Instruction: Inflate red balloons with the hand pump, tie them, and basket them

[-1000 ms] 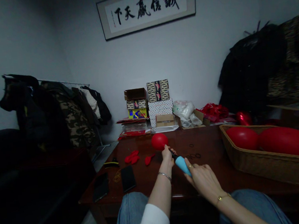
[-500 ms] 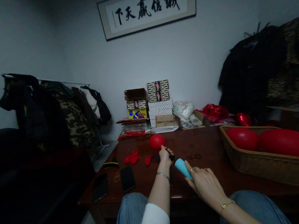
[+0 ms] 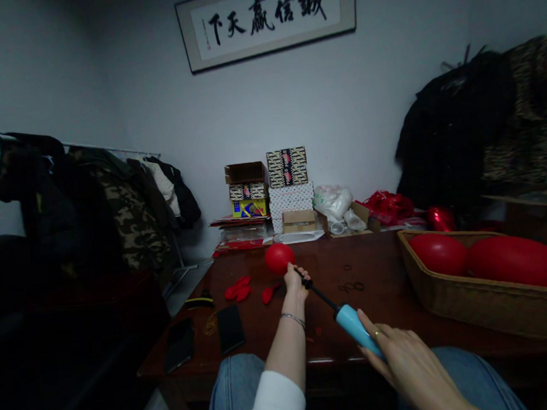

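A small, partly inflated red balloon (image 3: pixel 278 258) sits just beyond my left hand (image 3: pixel 295 280). That hand is closed around the balloon's neck and the black end of a hand balloon pump; the join is hidden by my fingers. From there a black rod runs toward me into the pump's light blue barrel (image 3: pixel 357 330). My right hand (image 3: pixel 403 350) is wrapped round the barrel, over the table's front edge. Left of my left hand lie a limp red balloon (image 3: pixel 268 294) and several more flat red balloons (image 3: pixel 238 289).
On the brown table (image 3: pixel 327 258) lie black rings (image 3: pixel 350 286), two dark phones (image 3: pixel 230 329), yellow bands (image 3: pixel 210 325) and a black-yellow tool (image 3: pixel 199 300). A wicker basket (image 3: pixel 476 301) with big red balloons stands right. Boxes (image 3: pixel 292 200) and plastic bags (image 3: pixel 334 202) line the back.
My right hand has drawn the blue barrel back toward me and to the right, baring a long black rod. The left hand still grips the balloon and pump end.
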Action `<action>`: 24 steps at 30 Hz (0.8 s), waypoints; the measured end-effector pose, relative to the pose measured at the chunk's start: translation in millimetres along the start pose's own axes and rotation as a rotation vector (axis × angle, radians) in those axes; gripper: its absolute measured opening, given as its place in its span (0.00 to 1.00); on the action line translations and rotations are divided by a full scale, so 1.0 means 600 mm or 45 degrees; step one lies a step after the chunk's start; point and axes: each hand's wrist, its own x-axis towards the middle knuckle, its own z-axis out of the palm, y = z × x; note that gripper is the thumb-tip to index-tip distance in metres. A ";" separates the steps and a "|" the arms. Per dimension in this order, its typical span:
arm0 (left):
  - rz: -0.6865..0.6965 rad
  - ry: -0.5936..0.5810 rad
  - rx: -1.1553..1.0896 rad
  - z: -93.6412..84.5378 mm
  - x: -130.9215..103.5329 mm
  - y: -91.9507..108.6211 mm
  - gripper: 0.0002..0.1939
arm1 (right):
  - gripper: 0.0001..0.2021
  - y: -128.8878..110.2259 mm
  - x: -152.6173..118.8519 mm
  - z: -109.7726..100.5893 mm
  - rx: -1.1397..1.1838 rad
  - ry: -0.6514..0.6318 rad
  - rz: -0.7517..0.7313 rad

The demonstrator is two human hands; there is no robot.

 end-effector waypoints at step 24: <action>0.095 0.092 0.116 -0.019 0.009 -0.011 0.14 | 0.24 -0.036 0.067 0.011 -0.070 -0.148 0.000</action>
